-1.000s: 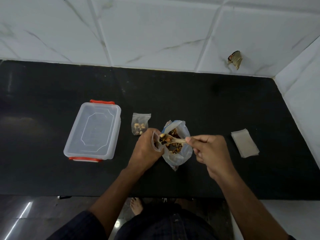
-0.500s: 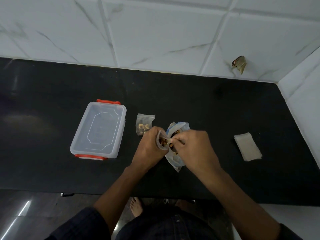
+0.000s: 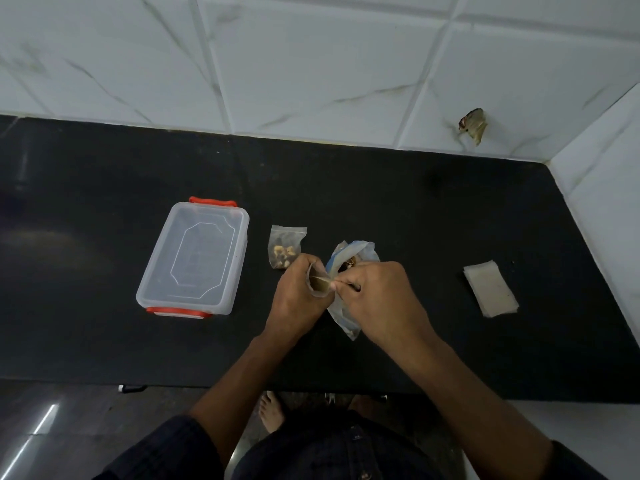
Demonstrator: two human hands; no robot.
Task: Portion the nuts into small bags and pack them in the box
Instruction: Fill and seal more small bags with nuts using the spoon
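My left hand (image 3: 298, 296) grips a small clear bag (image 3: 317, 284) with its mouth held wide. My right hand (image 3: 377, 299) holds a small spoon (image 3: 323, 280), tipped into that mouth; most of the spoon is hidden by my fingers. Behind both hands stands the large plastic bag of mixed nuts (image 3: 353, 252), partly covered by my right hand. A filled small bag (image 3: 285, 245) lies flat just left of it. The clear plastic box (image 3: 195, 259) with red clips sits closed on the left of the black counter (image 3: 415, 209).
A stack of empty small bags (image 3: 490, 292) lies on the right of the counter. White tiled walls close off the back and the right side. The counter's front edge runs just below my forearms.
My right hand has moved left with the spoon, from over the nut bag to the small bag's mouth. The nuts that lay on the spoon are no longer visible.
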